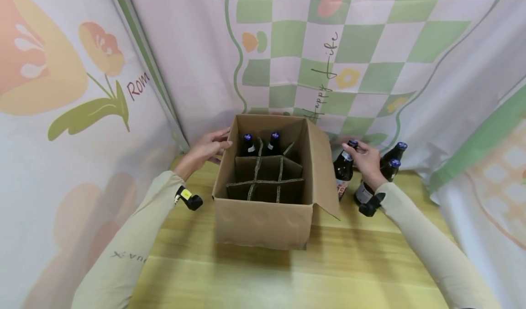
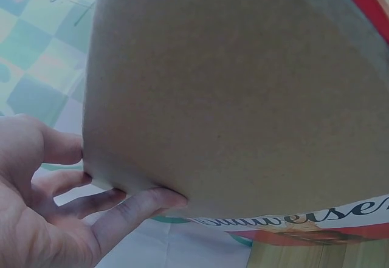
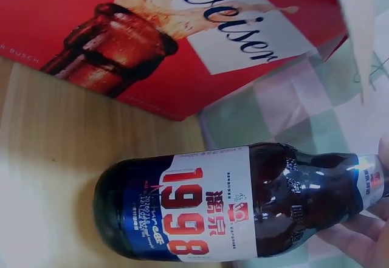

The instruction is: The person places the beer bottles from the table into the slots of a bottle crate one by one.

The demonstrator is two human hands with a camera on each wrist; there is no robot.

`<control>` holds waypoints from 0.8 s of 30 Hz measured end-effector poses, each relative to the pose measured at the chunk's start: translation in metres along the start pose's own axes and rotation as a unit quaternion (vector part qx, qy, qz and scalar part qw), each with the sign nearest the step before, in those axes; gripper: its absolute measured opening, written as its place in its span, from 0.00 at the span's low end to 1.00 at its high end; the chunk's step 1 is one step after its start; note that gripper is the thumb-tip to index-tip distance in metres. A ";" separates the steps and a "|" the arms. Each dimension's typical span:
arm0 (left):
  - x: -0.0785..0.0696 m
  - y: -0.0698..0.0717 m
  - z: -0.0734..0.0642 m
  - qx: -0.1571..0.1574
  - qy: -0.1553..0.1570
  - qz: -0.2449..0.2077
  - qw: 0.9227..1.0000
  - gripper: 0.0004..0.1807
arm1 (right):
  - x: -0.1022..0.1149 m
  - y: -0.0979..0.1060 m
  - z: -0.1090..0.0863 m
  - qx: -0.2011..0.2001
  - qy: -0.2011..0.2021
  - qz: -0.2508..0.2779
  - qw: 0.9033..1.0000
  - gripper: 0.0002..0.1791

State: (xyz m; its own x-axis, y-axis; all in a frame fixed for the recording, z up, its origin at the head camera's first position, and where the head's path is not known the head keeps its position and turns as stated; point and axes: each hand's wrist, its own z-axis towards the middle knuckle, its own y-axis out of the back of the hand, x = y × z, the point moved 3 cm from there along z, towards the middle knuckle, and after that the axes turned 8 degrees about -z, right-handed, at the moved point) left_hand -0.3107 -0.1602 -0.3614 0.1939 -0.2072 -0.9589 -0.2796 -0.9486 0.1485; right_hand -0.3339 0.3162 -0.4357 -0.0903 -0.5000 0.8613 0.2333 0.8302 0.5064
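Note:
My right hand (image 1: 365, 160) grips a dark beer bottle (image 1: 343, 167) by its neck, beside the right side of an open cardboard box (image 1: 263, 224). In the right wrist view the bottle's white, red and blue label (image 3: 206, 204) reads "1998". Against the box's left wall, my left hand (image 1: 207, 148) rests with fingers spread, its fingertips touching the cardboard at the edge. Inside the box, cardboard dividers (image 1: 267, 181) form compartments. Two blue-capped bottles (image 1: 248, 144) stand in the back compartments, their lower parts hidden.
Two more blue-capped bottles (image 1: 393, 151) stand on the wooden table (image 1: 361, 263) behind my right hand, partly hidden by it. An upright flap (image 1: 324, 167) leans outward from the box's right side. Printed curtains (image 1: 197, 49) hang close behind and at both sides.

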 end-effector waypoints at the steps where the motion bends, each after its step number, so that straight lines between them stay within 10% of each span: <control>1: 0.000 0.000 -0.001 0.000 0.000 0.001 1.000 0.37 | 0.002 0.002 -0.001 0.002 0.000 -0.003 1.000 0.38; 24: 0.000 0.001 -0.002 -0.003 -0.001 -0.002 1.000 0.36 | 0.062 0.022 -0.011 -0.004 0.028 -0.002 1.000 0.29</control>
State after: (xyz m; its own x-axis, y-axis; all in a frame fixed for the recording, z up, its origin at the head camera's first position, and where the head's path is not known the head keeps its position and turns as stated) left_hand -0.3095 -0.1614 -0.3609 0.1930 -0.2033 -0.9599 -0.2727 -0.9509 0.1465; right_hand -0.3235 0.3004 -0.3713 -0.0381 -0.5171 0.8551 0.2406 0.8258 0.5101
